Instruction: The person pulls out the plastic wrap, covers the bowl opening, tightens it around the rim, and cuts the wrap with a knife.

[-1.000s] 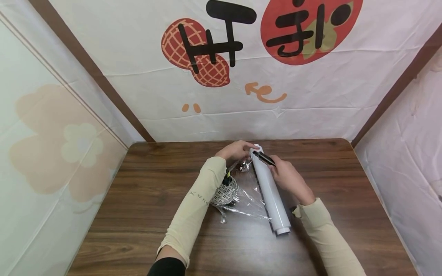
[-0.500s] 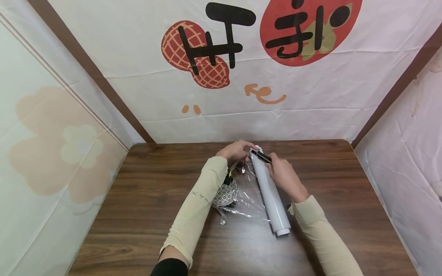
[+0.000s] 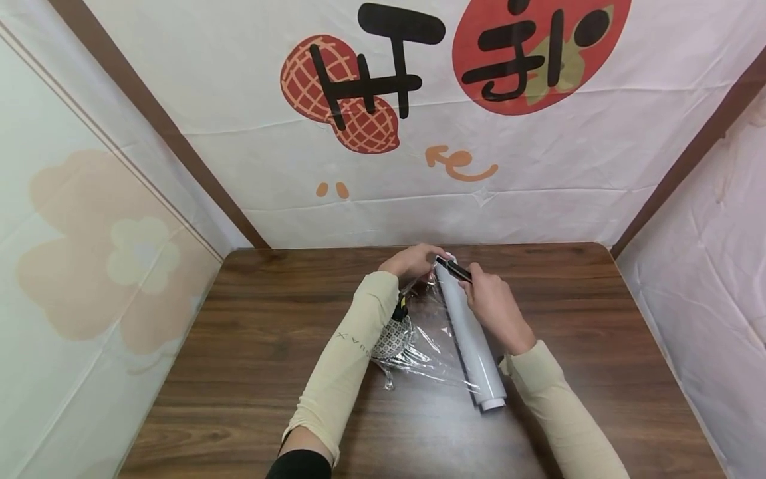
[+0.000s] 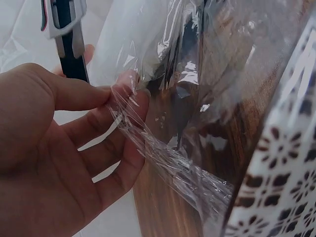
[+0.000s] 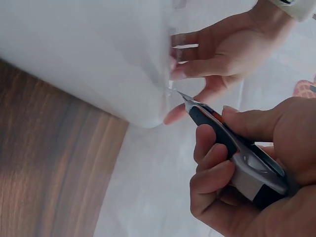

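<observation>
A white roll of plastic film (image 3: 473, 339) lies lengthwise on the table, with clear film (image 3: 427, 356) stretched from it to the left over a patterned round dish (image 3: 391, 338). My left hand (image 3: 413, 261), at the roll's far end, pinches gathered film (image 4: 158, 148) between thumb and fingers in the left wrist view. My right hand (image 3: 495, 309) grips a black and grey utility knife (image 5: 237, 153); its blade tip is at the film beside the roll's end, close to the left fingers. The left sleeve partly hides the dish.
The brown wooden table (image 3: 251, 372) meets a white printed cloth wall (image 3: 383, 219) just beyond the hands. Cloth walls also stand at the left and right. A small black and yellow item (image 3: 401, 309) is by the dish, next to the left forearm.
The knife and my right hand have shifted slightly left toward the roll's far end. My left forearm has moved a little right, while its hand keeps hold of the film.
</observation>
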`<state>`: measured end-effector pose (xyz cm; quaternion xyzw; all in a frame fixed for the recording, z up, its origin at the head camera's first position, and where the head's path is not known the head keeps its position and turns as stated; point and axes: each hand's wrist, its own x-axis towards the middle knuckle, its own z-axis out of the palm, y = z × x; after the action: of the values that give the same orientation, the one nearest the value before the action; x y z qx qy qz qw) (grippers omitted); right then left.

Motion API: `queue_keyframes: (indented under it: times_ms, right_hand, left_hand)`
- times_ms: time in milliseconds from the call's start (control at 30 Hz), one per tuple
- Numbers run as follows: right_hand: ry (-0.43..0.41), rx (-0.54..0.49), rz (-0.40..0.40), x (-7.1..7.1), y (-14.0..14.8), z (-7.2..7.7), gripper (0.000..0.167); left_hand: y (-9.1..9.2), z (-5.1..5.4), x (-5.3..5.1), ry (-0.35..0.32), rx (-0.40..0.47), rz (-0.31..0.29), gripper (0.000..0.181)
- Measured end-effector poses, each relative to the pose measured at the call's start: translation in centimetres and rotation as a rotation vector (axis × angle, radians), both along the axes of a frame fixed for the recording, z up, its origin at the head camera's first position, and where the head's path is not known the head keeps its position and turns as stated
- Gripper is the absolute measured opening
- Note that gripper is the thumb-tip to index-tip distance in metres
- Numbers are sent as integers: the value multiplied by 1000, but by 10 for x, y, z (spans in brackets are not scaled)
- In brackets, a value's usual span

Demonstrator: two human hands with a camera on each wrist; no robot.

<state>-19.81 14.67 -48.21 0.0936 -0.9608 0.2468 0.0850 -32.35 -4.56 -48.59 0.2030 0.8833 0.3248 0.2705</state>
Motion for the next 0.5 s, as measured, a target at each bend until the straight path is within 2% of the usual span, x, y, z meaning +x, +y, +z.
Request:
queue_keyframes:
  times_ms: [233, 467, 500]
  right_hand:
    - [-4, 0, -19, -13, -6, -4, 23]
    - [-22, 8, -84, -22, -11, -5, 36]
    - [-33, 12, -92, -23, -11, -5, 36]
  left_hand:
    - [0, 0, -2, -16, 1, -3, 65]
    - [-2, 2, -2, -55, 50, 1, 61]
    - [-2, 2, -2, -41, 40, -2, 60]
